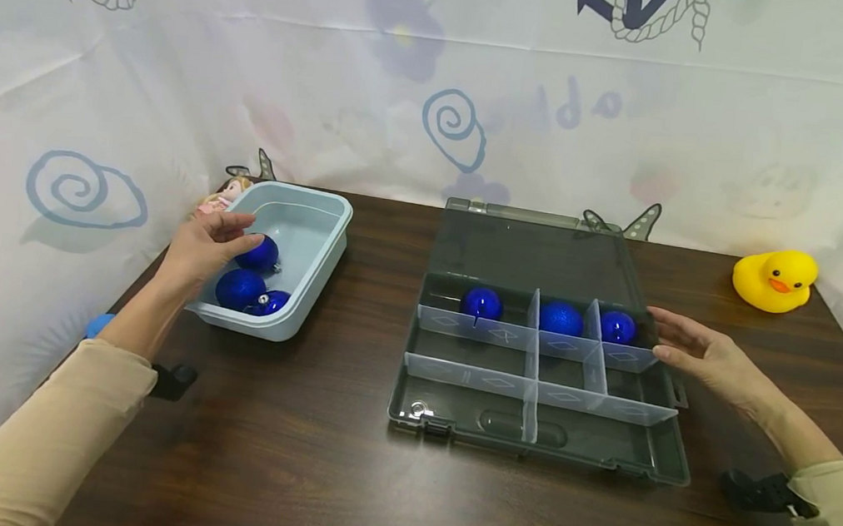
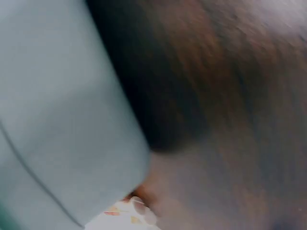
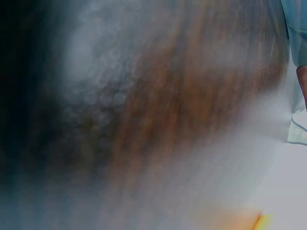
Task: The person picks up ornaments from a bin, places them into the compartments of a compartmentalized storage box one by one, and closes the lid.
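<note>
My left hand (image 1: 204,248) reaches over the light-blue plastic bin (image 1: 312,308). Its thumb tip overlaps the top of a shiny blue ball ornament (image 1: 260,256), and no grip on it shows. Below lie two more blue ornaments, a matte one (image 1: 238,290) and a glossy one (image 1: 272,303). At the right side of the grey divided organizer box (image 1: 467,426), my right hand (image 1: 714,364) rests with fingers extended against the edge. Three blue ornaments sit in its back-row compartments: a glossy one (image 1: 481,303), a glittery one (image 1: 561,318) and another glossy one (image 1: 617,327).
A yellow rubber duck (image 1: 775,280) stands at the back right. Behind the bin is a small doll (image 1: 228,194). The box lid (image 1: 528,251) lies back towards the printed curtain (image 1: 438,72). Both wrist views are blurred, mostly brown table (image 2: 220,120).
</note>
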The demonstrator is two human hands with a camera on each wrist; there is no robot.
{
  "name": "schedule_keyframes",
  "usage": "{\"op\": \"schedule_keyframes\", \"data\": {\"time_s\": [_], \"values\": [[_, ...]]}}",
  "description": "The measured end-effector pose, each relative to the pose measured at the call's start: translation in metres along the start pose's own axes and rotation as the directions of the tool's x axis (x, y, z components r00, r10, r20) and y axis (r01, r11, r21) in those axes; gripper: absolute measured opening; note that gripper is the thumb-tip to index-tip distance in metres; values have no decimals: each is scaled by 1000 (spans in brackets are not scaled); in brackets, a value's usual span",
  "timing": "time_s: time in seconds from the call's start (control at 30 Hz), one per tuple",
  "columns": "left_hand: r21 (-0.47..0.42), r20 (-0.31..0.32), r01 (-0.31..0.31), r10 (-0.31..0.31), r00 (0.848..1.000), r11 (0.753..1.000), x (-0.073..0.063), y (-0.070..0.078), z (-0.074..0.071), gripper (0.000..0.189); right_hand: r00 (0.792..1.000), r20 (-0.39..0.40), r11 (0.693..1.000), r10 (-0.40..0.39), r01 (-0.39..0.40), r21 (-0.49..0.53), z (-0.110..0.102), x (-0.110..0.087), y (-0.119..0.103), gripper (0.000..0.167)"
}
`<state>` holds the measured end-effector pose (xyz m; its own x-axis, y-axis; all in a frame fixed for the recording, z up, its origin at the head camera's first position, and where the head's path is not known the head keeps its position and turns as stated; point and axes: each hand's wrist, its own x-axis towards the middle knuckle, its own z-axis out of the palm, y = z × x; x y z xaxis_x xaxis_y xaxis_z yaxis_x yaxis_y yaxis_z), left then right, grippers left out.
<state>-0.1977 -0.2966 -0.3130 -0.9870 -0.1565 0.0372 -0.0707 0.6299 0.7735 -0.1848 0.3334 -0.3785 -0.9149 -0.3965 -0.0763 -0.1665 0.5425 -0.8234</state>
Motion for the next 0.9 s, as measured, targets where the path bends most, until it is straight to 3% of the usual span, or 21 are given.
{"op": "schedule_keyframes", "data": {"time_s": [0.1, 0.27, 0.6, 0.77, 0.9], "values": [[-1, 41, 32, -32, 999, 999, 3, -4, 1, 60, 1000, -7, 1000, -2, 2, -6, 0, 0, 0, 56], [-6, 90, 36, -35, 995, 999, 9, -6, 3, 58, 1000, -8, 1000, 0, 0, 0, 1, -1, 0, 56], [110, 81, 59, -68, 994, 992, 21, -7, 11, 55, 1000, -9, 1000, -8, 8, 13, 0, 0, 0, 56], [142, 109, 87, -103, 989, 986, 24, -6, 16, 57, 1000, -6, 1000, 1, -1, 14, 1, 0, 1, 56], [161, 118, 72, -92, 989, 984, 26, -6, 18, 56, 1000, -8, 1000, 2, -2, 10, 1, 0, 1, 56]]}}
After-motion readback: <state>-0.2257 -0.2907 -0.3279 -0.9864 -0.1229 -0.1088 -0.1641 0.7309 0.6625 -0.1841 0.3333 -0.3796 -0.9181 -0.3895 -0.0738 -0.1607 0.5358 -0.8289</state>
